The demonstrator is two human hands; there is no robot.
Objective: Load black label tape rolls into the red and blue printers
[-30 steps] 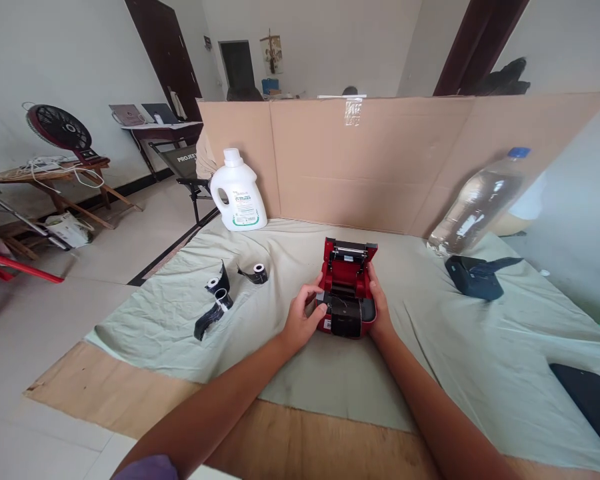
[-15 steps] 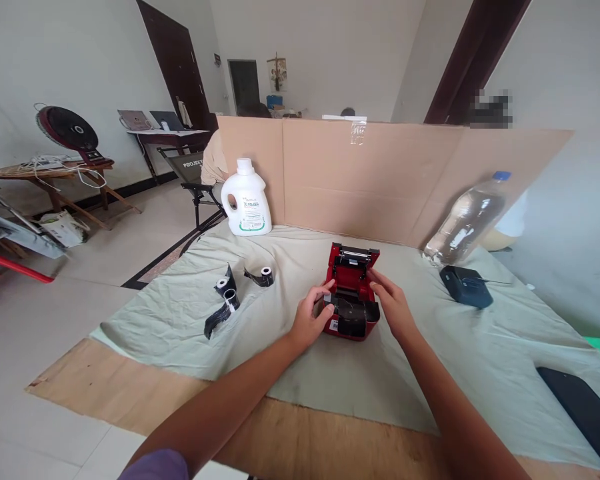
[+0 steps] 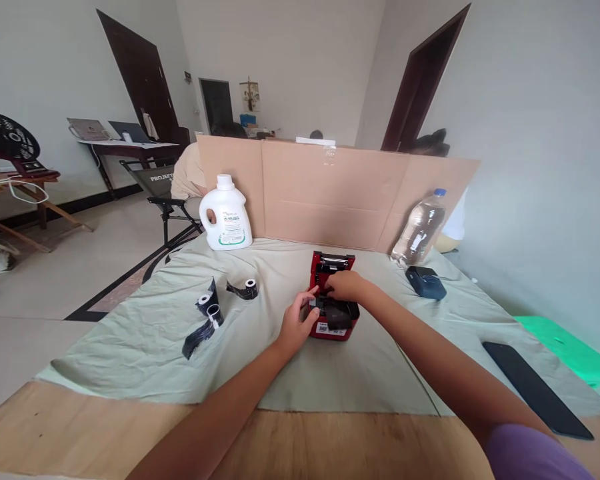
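Note:
A small red label printer (image 3: 337, 325) with its lid raised sits on a pale green cloth (image 3: 150, 333) in the middle of the table. My left hand (image 3: 295, 325) grips its front left corner, fingers curled against the casing. My right hand (image 3: 345, 285) reaches over the top and into the open paper bay, fingers bent down inside it. What the fingertips touch is hidden. Three small paper rolls with black wrappers (image 3: 207, 310) lie on the cloth to the left, apart from both hands.
A white detergent jug (image 3: 225, 217) and a clear water bottle (image 3: 420, 228) stand against a cardboard screen (image 3: 330, 193) at the back. A dark pouch (image 3: 427, 282) lies at the right and a black flat slab (image 3: 535, 387) near the right edge. A folding chair stands beyond the table's left corner.
My right hand left the printer's right side and moved over its top into the open bay. My left hand stayed at the front left corner. The camera drew back and tilted up.

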